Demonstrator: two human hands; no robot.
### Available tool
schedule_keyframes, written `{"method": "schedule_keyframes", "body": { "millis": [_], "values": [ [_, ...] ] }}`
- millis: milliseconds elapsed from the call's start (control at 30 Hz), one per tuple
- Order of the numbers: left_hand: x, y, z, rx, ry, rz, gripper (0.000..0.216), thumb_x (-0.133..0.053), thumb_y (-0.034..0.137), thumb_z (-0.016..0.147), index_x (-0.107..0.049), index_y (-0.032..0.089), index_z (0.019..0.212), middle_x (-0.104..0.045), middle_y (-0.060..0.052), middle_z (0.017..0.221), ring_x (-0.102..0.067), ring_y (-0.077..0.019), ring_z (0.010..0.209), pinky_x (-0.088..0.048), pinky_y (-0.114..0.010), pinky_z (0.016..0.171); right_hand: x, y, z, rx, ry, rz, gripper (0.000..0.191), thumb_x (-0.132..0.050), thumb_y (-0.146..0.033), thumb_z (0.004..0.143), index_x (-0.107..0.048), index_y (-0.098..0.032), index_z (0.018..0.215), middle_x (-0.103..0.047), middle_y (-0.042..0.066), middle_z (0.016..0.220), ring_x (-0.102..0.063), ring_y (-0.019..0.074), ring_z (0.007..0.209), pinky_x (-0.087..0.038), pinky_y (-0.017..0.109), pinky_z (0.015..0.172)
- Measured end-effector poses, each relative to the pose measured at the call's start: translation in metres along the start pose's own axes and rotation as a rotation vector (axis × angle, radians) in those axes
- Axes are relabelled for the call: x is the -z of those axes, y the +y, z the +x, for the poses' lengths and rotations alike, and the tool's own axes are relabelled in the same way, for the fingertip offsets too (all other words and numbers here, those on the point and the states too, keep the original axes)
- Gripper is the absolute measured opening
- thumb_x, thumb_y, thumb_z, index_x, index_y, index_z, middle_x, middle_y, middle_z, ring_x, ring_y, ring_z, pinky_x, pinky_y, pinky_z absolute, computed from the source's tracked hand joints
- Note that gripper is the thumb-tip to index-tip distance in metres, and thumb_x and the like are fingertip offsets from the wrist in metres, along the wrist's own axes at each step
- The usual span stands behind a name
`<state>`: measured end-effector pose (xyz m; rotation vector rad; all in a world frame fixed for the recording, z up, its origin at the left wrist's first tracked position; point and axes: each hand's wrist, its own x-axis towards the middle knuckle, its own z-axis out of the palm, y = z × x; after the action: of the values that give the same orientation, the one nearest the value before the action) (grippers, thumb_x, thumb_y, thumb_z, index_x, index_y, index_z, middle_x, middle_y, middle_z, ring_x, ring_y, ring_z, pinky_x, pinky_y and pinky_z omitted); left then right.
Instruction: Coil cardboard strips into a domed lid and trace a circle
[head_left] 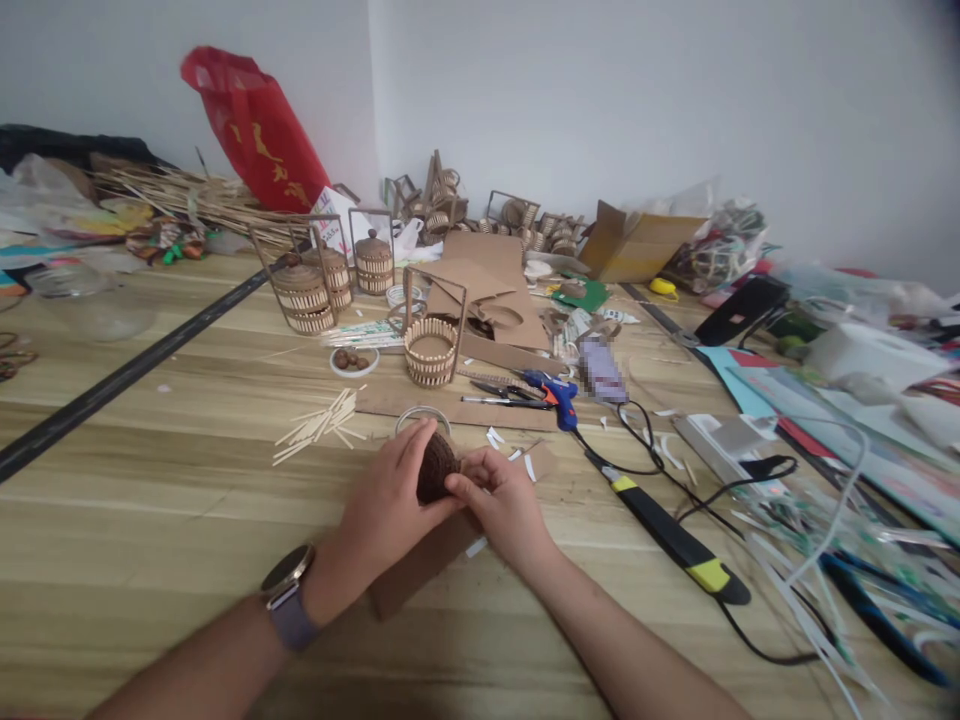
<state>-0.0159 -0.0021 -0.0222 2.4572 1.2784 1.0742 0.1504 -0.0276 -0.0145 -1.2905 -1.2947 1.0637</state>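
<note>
Between my hands is a dark brown round piece with a ridged, coiled-looking surface (437,468); its exact kind I cannot make out. My left hand (390,500) wraps around its left side, thumb underneath. At its right edge, the fingers of my right hand (499,495) are pinched together against it. A strip of brown cardboard (416,570) lies on the table below my hands. Just beyond them sits a round ring-shaped item (422,412), partly hidden by my left hand. A small slatted basket with a tall handle (431,352) stands farther back.
Loose wooden sticks (321,428) and a dish of brown balls (354,360) lie to the left. A blue glue gun (559,395) and a black-yellow corded tool (675,540) lie to the right, with cables around. Lidded slatted baskets (302,295) stand behind.
</note>
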Motion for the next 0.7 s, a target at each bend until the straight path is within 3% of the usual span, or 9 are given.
{"method": "schedule_keyframes", "body": {
  "millis": [200, 300, 400, 500, 567, 700],
  "values": [
    [0.005, -0.001, 0.004, 0.056, -0.032, -0.133, 0.064, -0.068, 0.032, 0.079, -0.044, 0.018, 0.136, -0.061, -0.019, 0.136, -0.060, -0.0351, 0.125, -0.051, -0.053, 0.103, 0.006, -0.007, 0.000, 0.112, -0.053, -0.127, 0.024, -0.068, -0.045, 0.082, -0.064, -0.022, 0.079, -0.068, 0.001, 0.072, -0.061, 0.0180, 0.067, -0.048, 0.029, 0.064],
    [0.010, -0.002, 0.006, 0.096, -0.020, -0.161, 0.064, -0.067, 0.030, 0.078, -0.044, 0.020, 0.137, -0.060, -0.016, 0.137, -0.058, -0.0346, 0.127, -0.049, -0.052, 0.105, 0.020, -0.011, 0.006, 0.161, 0.020, -0.299, 0.025, -0.060, -0.044, 0.088, -0.069, -0.021, 0.083, -0.073, 0.004, 0.079, -0.066, 0.0200, 0.075, -0.050, 0.030, 0.070],
    [0.014, -0.002, 0.006, 0.114, -0.033, -0.195, 0.065, -0.066, 0.029, 0.078, -0.044, 0.022, 0.138, -0.058, -0.015, 0.140, -0.056, -0.0343, 0.130, -0.047, -0.052, 0.108, 0.049, -0.013, 0.021, 0.118, 0.153, -0.518, 0.028, -0.055, -0.043, 0.090, -0.071, -0.021, 0.087, -0.074, 0.005, 0.081, -0.067, 0.0208, 0.074, -0.049, 0.030, 0.069],
    [0.017, -0.001, 0.006, 0.113, -0.058, -0.224, 0.065, -0.064, 0.030, 0.079, -0.043, 0.021, 0.139, -0.057, -0.016, 0.141, -0.055, -0.0345, 0.131, -0.046, -0.052, 0.109, 0.089, -0.011, 0.043, -0.024, 0.328, -0.856, 0.032, -0.049, -0.042, 0.093, -0.073, -0.020, 0.091, -0.075, 0.007, 0.083, -0.067, 0.0221, 0.076, -0.047, 0.029, 0.069],
    [0.018, 0.000, 0.006, 0.106, -0.066, -0.245, 0.065, -0.064, 0.031, 0.079, -0.043, 0.020, 0.140, -0.056, -0.016, 0.141, -0.054, -0.0348, 0.132, -0.045, -0.053, 0.110, 0.115, -0.009, 0.057, -0.096, 0.389, -0.932, 0.029, -0.052, -0.036, 0.092, -0.074, -0.017, 0.090, -0.075, 0.010, 0.084, -0.068, 0.0244, 0.078, -0.044, 0.030, 0.066],
    [0.019, 0.001, 0.005, 0.100, -0.054, -0.318, 0.066, -0.064, 0.031, 0.081, -0.042, 0.021, 0.142, -0.053, -0.016, 0.144, -0.052, -0.0343, 0.134, -0.042, -0.054, 0.112, 0.150, -0.002, 0.078, -0.229, 0.384, -1.009, 0.028, -0.060, -0.030, 0.086, -0.070, -0.017, 0.064, -0.069, 0.011, 0.064, -0.065, 0.0241, 0.067, -0.037, 0.030, 0.058]
  ]
}}
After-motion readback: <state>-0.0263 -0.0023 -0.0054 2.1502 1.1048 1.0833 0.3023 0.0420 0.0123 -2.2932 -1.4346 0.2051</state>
